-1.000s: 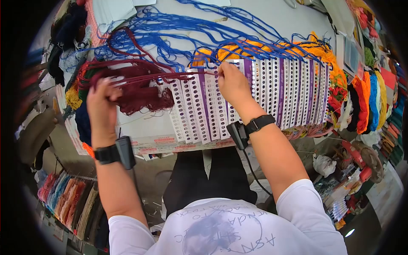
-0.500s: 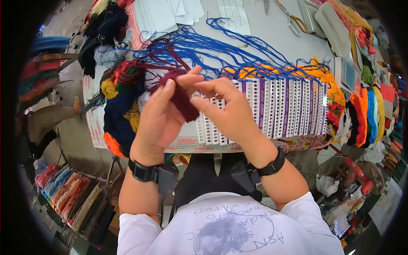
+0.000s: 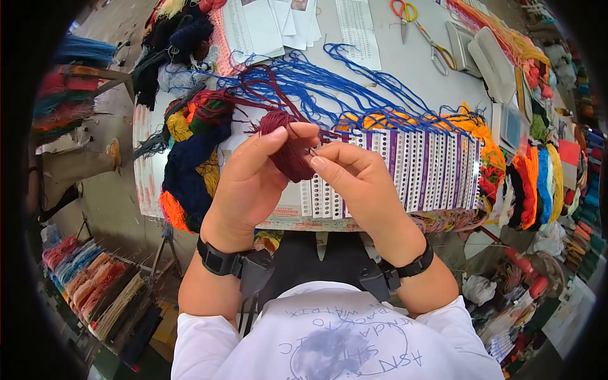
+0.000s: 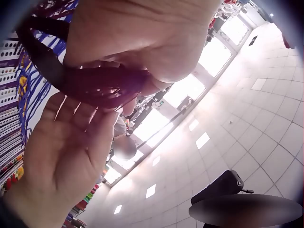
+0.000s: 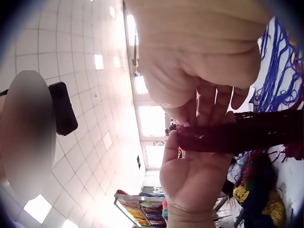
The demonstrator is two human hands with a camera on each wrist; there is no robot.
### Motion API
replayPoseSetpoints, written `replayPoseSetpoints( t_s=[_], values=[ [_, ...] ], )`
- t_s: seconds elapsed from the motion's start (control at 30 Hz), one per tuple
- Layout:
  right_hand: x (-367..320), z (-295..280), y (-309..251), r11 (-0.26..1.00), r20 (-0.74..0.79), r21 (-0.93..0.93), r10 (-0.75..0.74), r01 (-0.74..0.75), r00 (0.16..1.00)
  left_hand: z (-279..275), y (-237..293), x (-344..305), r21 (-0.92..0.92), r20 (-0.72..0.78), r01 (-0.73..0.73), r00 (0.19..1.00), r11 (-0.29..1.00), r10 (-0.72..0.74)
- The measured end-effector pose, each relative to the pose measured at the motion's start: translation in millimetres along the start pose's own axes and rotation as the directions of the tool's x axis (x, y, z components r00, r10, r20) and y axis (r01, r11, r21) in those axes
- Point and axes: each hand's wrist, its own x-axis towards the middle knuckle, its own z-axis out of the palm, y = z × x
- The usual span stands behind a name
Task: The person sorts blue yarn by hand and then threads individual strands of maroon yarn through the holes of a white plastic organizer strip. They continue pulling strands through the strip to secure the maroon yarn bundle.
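Note:
In the head view a bundle of maroon yarn [image 3: 290, 149] lies in the left hand [image 3: 252, 174], whose fingers and thumb curl round it. Beside it the right hand [image 3: 361, 180] pinches at the bundle's right edge with thumb and forefinger. The right wrist view shows the maroon yarn [image 5: 209, 137] crossing the left palm [image 5: 194, 175]. More maroon strands [image 3: 269, 88] trail up the table behind the hands. White punched cards [image 3: 418, 171] stand in a row to the right of the hands, with blue strands [image 3: 380, 95] above them.
Scissors [image 3: 437, 47] and paper sheets [image 3: 263, 28] lie at the back of the table. Navy, yellow and orange yarn [image 3: 187, 164] is piled at the left edge. Orange yarn [image 3: 491, 142] sits beyond the cards, with more coloured skeins [image 3: 535, 187] at the right edge.
The hands have come together from wide apart, where they stretched maroon strands. The left hand now holds the gathered maroon bundle, and the right thumb and forefinger have closed at its edge.

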Motion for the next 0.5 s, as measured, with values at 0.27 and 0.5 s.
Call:
replayPoseSetpoints(
  t_s=[0.27,0.5],
  values=[
    [-6,6,-12,0.996,0.026,0.087,0.007,-0.009,1.000,12,14,-11,0.079,0.025,-0.030,0.999,0.996,0.028],
    [-13,9,-18,0.975,0.024,0.221,0.020,-0.025,0.999,12,19,-15,0.095,0.089,-0.034,0.996,0.995,0.025]
  ],
)
